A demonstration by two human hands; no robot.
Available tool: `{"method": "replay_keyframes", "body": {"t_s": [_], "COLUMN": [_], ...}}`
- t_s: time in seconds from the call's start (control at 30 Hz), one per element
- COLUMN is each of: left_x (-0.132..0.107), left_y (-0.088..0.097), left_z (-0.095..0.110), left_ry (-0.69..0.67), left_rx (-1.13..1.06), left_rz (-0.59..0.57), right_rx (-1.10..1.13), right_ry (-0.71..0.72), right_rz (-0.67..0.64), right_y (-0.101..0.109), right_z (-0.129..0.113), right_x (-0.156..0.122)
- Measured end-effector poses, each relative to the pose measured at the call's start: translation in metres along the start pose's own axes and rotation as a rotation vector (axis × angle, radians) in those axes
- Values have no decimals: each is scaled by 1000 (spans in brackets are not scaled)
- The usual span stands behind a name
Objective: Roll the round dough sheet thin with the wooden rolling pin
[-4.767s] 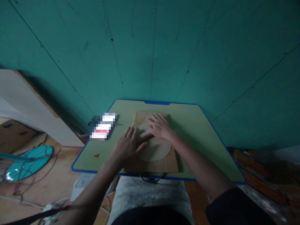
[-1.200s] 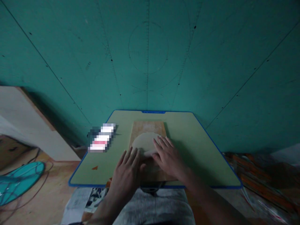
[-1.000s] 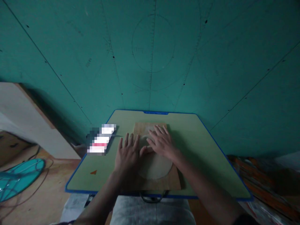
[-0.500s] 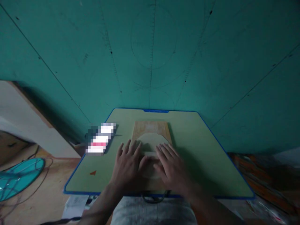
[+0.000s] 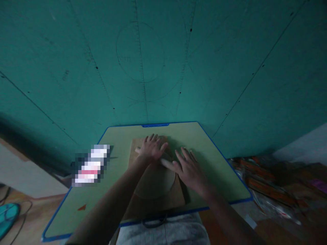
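A wooden rolling pin (image 5: 167, 164) lies slantwise across a round sheet of dough (image 5: 156, 183). The dough rests on a wooden board (image 5: 166, 201). My left hand (image 5: 151, 148) is laid over the left part of the pin near the board's far end, fingers stretched out and apart. At the pin's right end, my right hand (image 5: 190, 170) touches it near the thumb, its fingers spread. Both hands are open, with neither wrapped around the pin. My left forearm hides part of the dough and board.
The board sits on a small pale table with a blue rim (image 5: 222, 149). A pixelated phone-like object (image 5: 92, 165) is on its left side, with a small orange triangle (image 5: 82, 207) nearer me. A green wall (image 5: 158, 68) rises behind. Bundled items (image 5: 265, 183) lie at right.
The pin has turned from level to slanted and moved toward the dough's far edge. My left hand went forward onto the pin; my right hand spread its fingers. The view shifted right.
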State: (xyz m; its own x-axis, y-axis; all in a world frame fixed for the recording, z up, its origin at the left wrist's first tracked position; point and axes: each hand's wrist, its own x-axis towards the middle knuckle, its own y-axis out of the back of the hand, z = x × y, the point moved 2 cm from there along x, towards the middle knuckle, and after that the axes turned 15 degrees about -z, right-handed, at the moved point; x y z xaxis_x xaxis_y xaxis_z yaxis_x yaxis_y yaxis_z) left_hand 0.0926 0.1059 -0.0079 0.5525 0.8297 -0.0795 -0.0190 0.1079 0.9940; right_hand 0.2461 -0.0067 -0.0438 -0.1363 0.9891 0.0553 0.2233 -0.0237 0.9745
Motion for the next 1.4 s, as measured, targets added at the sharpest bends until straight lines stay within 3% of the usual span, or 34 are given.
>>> {"method": "replay_keyframes", "body": {"t_s": [0.17,0.23,0.33,0.5,0.57,0.67,0.83,0.9,1.0,1.17,1.23,1.3,1.4], "left_x": [-71,-84,-64,23,43,33,-50,-66,-48,33,52,54,25], "left_y": [-23,-24,-18,-1,3,1,-18,-20,-14,0,3,4,2], "left_z": [-23,-27,-19,11,19,17,-5,-8,1,25,31,32,26], "left_ry": [15,18,-10,23,39,49,-5,8,-11,68,78,85,89], "left_rx": [53,64,56,-56,-70,-73,43,70,58,-12,-29,-44,-29], "left_rz": [76,75,46,-26,-37,7,100,116,94,25,13,22,54], "right_rx": [125,135,118,84,67,75,116,107,110,76,80,87,112], "right_ry": [245,302,242,70,14,17,264,290,219,16,-37,-37,-1], "right_rz": [-8,12,35,-36,-60,-39,16,31,41,-17,-79,-125,-116], "right_y": [-4,-3,-3,4,10,12,-3,-6,-5,5,10,12,13], "right_z": [-57,-69,-55,6,18,9,-41,-51,-40,9,23,26,15], "right_x": [-49,-61,-57,-23,-14,-19,-63,-73,-65,-16,-1,4,-7]}}
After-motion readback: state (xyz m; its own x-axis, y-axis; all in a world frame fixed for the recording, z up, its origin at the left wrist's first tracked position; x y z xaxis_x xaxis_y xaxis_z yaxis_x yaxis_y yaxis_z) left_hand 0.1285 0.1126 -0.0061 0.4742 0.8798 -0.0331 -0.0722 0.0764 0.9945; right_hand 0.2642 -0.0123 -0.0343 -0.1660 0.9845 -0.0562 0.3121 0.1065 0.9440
